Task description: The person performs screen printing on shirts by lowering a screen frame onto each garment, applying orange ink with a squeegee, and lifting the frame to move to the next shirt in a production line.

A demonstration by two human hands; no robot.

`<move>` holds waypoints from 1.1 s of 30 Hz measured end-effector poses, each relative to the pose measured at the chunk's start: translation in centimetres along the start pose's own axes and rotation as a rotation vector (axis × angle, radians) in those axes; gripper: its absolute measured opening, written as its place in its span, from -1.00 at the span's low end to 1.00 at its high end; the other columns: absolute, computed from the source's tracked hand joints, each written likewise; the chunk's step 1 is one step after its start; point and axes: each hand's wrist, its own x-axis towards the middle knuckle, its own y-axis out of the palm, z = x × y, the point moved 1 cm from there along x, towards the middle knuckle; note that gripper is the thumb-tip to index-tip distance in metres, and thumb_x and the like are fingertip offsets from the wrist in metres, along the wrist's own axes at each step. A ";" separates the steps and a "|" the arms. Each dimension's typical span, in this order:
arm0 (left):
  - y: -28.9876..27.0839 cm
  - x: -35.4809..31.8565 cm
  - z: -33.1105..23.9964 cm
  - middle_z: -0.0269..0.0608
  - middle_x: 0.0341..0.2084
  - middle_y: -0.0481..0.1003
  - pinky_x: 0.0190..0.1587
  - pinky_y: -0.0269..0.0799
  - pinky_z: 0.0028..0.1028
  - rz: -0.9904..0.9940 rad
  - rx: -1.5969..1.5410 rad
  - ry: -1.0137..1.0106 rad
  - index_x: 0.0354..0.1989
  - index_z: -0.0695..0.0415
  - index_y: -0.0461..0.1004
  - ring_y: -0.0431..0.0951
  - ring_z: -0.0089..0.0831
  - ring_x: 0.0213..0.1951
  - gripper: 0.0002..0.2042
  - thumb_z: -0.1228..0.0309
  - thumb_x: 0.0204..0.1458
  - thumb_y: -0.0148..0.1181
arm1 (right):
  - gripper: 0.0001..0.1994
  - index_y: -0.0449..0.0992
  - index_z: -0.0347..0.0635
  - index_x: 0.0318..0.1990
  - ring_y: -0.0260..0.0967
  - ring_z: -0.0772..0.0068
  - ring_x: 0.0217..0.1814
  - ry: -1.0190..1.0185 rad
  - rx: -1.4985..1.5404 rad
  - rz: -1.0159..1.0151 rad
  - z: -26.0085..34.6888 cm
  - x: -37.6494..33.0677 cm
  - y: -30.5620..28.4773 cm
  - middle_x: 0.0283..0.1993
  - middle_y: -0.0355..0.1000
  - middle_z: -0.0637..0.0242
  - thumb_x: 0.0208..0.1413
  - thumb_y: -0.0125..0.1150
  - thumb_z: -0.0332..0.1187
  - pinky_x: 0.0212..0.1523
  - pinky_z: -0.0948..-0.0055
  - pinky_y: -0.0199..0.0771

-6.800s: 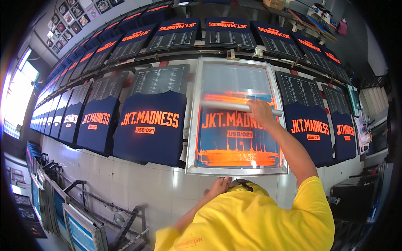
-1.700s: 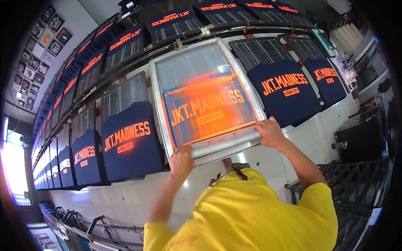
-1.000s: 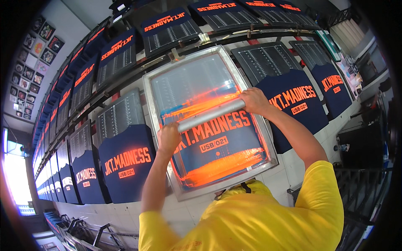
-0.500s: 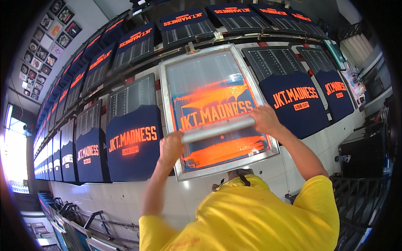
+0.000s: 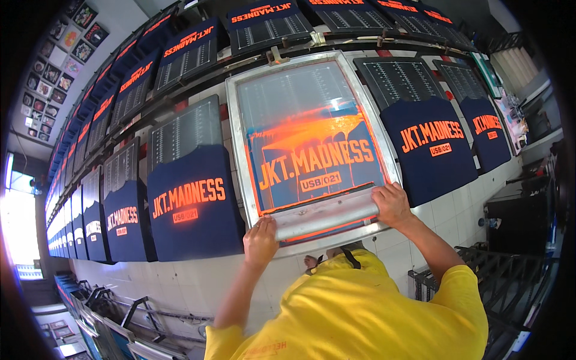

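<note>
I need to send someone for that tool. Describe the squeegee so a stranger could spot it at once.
Find the long table lined with navy shirts, then the one metal-framed screen lying on it. The squeegee lies across the screen's near end, with the left hand and right hand on its ends. It is the only pale bar there, edged with orange ink.

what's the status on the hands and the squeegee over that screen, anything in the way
Left hand and right hand grip squeegee ends. Squeegee at near edge of screen frame, orange ink above. Nothing blocking.
</note>
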 end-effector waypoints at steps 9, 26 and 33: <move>2.2 11.9 7.3 -0.19 -0.36 0.59 -0.31 0.57 -0.31 0.018 -0.053 0.025 -0.27 0.14 0.55 0.63 -0.23 -0.34 -0.71 0.60 -0.27 0.17 | -0.79 0.49 -0.21 -0.44 0.46 0.18 -0.27 0.034 -0.058 0.094 -6.1 11.3 1.8 -0.40 0.48 0.23 -0.33 0.35 -0.48 -0.17 0.24 0.33; -2.3 20.4 8.6 0.00 -0.44 0.59 -0.21 0.54 -0.12 0.188 0.048 -0.131 -0.32 0.12 0.62 0.61 0.02 -0.32 -0.76 0.55 -0.20 0.13 | -0.92 0.56 -0.14 -0.48 0.51 0.07 -0.30 0.134 -0.051 0.221 -9.9 19.9 -2.7 -0.46 0.53 0.13 -0.20 0.27 -0.40 -0.09 0.16 0.36; -6.8 16.8 5.0 -0.02 -0.43 0.59 -0.27 0.54 -0.15 0.014 -0.025 -0.103 -0.30 0.13 0.61 0.61 0.00 -0.35 -0.76 0.60 -0.16 0.12 | -0.92 0.53 -0.08 -0.50 0.49 0.15 -0.31 0.051 -0.090 -0.017 -7.0 16.0 -6.6 -0.46 0.51 0.23 -0.21 0.31 -0.36 -0.18 0.17 0.30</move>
